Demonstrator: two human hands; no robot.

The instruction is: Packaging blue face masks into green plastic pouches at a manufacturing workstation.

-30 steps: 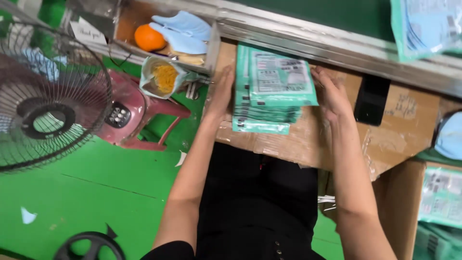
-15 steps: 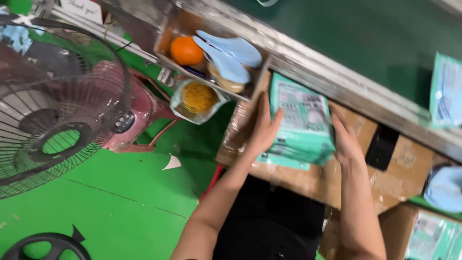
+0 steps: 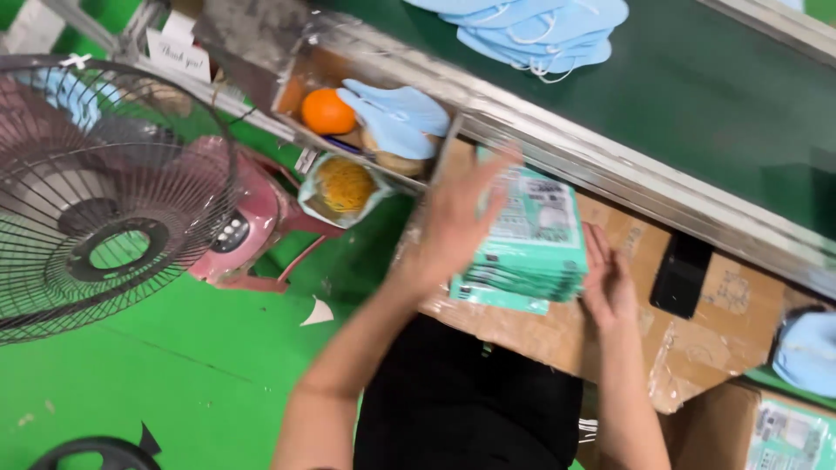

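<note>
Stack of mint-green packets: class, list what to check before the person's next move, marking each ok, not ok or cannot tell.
1. Left hand against the stack of mint-green packets: ok.
2. Right hand against its other side: ok.
3. Packet edges aligned: not ok, a bottom packet juts out.
4. Stack resting on the cardboard surface: ok.
5. Black phone-like object apart from the stack: ok.
6. Packet count: cannot tell.

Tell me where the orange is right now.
In the head view the orange sits upper left, inside the open cardboard tray, beside the blue gloves and left of the teal packet stack that both hands are on.
</note>
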